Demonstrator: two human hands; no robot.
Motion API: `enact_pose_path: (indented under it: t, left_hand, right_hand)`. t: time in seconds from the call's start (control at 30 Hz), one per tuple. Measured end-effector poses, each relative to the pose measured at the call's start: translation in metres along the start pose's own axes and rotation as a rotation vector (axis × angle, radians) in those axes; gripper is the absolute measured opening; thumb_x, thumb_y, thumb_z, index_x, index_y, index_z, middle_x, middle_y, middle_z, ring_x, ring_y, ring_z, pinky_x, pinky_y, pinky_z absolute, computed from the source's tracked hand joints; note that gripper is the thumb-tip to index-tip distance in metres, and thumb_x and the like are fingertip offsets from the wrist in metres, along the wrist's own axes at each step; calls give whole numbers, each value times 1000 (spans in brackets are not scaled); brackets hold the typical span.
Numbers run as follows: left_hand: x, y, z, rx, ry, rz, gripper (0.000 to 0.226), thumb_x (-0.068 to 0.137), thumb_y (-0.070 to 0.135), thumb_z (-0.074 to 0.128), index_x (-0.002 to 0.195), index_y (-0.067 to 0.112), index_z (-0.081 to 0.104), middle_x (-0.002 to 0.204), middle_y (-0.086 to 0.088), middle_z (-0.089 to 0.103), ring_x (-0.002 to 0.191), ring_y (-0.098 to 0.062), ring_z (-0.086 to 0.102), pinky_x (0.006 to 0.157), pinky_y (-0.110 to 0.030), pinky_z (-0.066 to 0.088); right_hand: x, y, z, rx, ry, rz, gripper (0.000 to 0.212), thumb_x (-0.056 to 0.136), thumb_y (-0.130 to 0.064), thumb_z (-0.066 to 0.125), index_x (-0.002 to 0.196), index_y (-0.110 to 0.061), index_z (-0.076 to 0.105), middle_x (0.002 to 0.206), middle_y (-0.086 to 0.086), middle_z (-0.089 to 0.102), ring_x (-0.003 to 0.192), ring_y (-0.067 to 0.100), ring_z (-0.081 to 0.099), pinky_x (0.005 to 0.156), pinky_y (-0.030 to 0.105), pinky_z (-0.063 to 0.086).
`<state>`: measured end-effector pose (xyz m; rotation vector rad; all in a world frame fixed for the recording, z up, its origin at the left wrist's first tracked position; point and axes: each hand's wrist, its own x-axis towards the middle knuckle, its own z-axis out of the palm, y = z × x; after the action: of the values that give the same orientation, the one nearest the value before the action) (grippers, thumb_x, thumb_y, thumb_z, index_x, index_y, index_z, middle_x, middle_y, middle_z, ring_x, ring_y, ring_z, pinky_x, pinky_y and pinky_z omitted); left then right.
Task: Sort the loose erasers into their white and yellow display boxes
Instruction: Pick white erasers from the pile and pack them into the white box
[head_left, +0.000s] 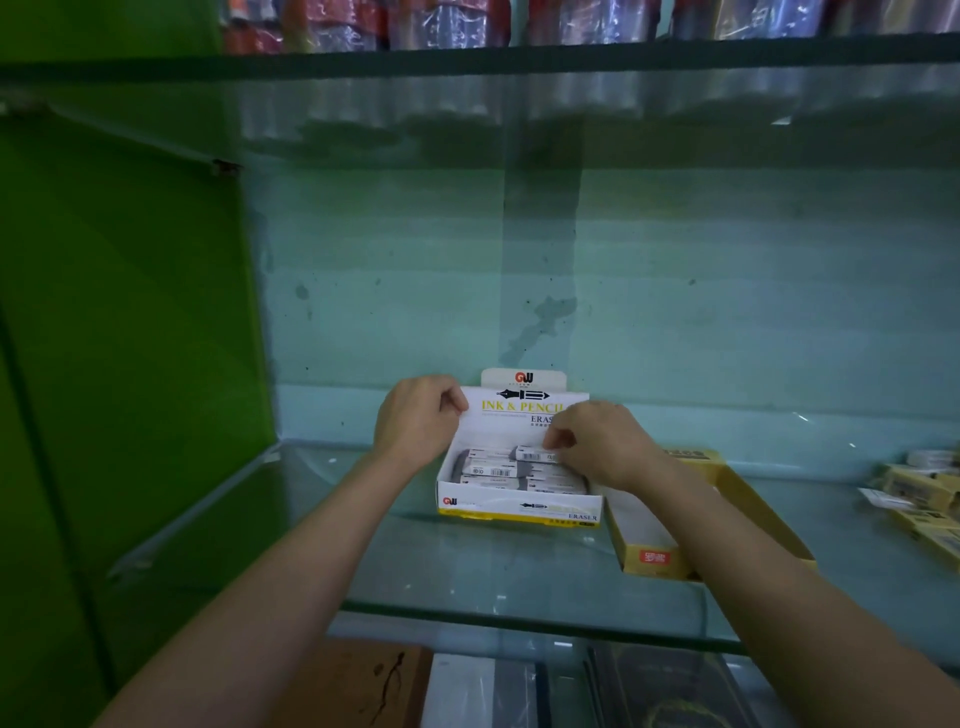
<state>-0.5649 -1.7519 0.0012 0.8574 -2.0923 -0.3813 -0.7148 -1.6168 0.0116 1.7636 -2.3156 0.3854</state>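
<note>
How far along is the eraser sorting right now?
Done: the white box already holds rows of sleeved erasers. In hand: the left hand grips its upright lid while the right hand pinches an eraser at the top of the pile. Left: the yellow box looks mostly unfilled, and loose erasers lie at the far right.

Both hands forward: left hand (415, 415) curled, right hand (597, 441) pinching.
</note>
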Motion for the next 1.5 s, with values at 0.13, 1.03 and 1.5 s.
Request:
enact_pose_path:
  t: [0.13,1.03,1.5]
  left_hand:
    - [0,-2,1,-13,-31,-59,33,74,-1,46,63,24,64,81,-7,73,83,-29,67,78,-39,53]
    - [-4,5,3,-75,-97,165,32,71,-4,46,70,16,71,70,5,68,77,-19,66,75,-37,54]
    - [-3,2,0,-34,-140,34,34,69,-2,50,62,25,68,78,4,73,83,-21,66,80,-38,53]
  right_hand:
    - [13,-14,-1,40,21,-53,22,84,-10,51,96,-18,67,108,2,65,103,23,58,88,32,47]
    - [-1,-4,-21,797,-172,-25,16,84,-1,59,87,-16,55,73,3,60,66,9,64,70,20,53]
    - [-7,10,-7,-8,-89,-88,19,84,-26,58,100,-25,67,104,-10,64,106,11,47,90,30,27]
